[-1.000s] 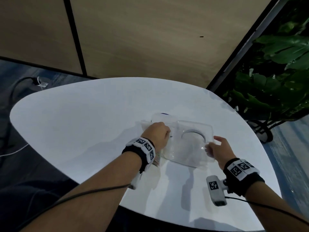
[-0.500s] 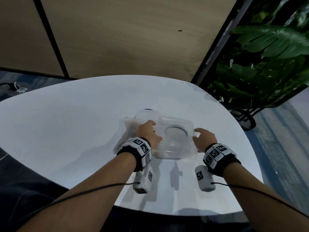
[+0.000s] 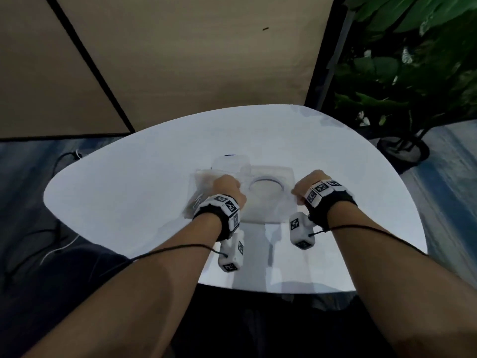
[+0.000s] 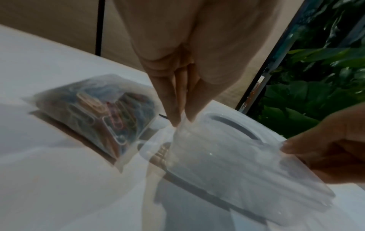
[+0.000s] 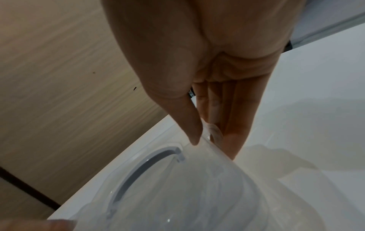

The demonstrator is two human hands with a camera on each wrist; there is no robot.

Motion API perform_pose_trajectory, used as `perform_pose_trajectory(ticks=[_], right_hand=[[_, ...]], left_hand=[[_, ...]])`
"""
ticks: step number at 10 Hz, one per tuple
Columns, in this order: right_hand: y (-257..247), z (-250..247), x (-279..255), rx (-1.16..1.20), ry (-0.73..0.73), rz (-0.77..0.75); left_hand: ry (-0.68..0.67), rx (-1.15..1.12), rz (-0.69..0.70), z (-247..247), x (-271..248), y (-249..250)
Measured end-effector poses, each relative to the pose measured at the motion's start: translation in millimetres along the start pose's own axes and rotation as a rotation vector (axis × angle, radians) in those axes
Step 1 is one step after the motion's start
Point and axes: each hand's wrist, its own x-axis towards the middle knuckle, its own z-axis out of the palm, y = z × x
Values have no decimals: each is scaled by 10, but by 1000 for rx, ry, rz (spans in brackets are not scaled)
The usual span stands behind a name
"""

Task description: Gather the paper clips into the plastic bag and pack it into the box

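A clear plastic box [image 3: 268,202] with a grey ring on top sits mid-table. My left hand [image 3: 236,188] pinches its left edge between thumb and fingers [image 4: 173,112]. At the opposite edge, my right hand [image 3: 296,195] pinches the rim; the right wrist view shows the thumb [image 5: 192,131] on top and the fingers underneath. The plastic bag [image 4: 94,115], filled with coloured paper clips, lies flat on the table just left of the box [image 4: 237,159]; in the head view the bag [image 3: 198,195] is partly hidden by my left hand. I cannot tell whether the box is lifted.
The white oval table [image 3: 129,192] has bare surface left of and in front of the box. A round clear piece [image 3: 229,162] stands just behind the box. A potted plant [image 3: 402,81] stands past the right edge, and cables [image 3: 59,244] lie on the floor at left.
My right hand has slid from the box's near right corner up to its right edge and curled there. The left hand keeps its hold on the left edge. The head view has swung.
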Motion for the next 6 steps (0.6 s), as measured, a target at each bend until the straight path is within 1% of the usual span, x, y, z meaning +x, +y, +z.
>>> perform_pose_trajectory(ticks=[1, 2, 3, 4, 5, 6], right_hand=[[21, -7, -42, -126, 52, -112], [-67, -60, -48, -23, 106, -76], [-203, -87, 54, -19, 149, -81], [-313, -64, 74, -195, 91, -99], [-462, -310, 276, -386, -10, -65], [-1073, -1206, 321, -326, -21, -184]], left_hand=[[7, 94, 22, -49, -5, 91], [16, 166, 8, -45, 51, 105], [21, 181, -8, -37, 162, 122], [-62, 297, -1, -135, 356, 161], [-121, 339, 33, -432, 580, 214], [-205, 131, 15, -925, 695, 195]])
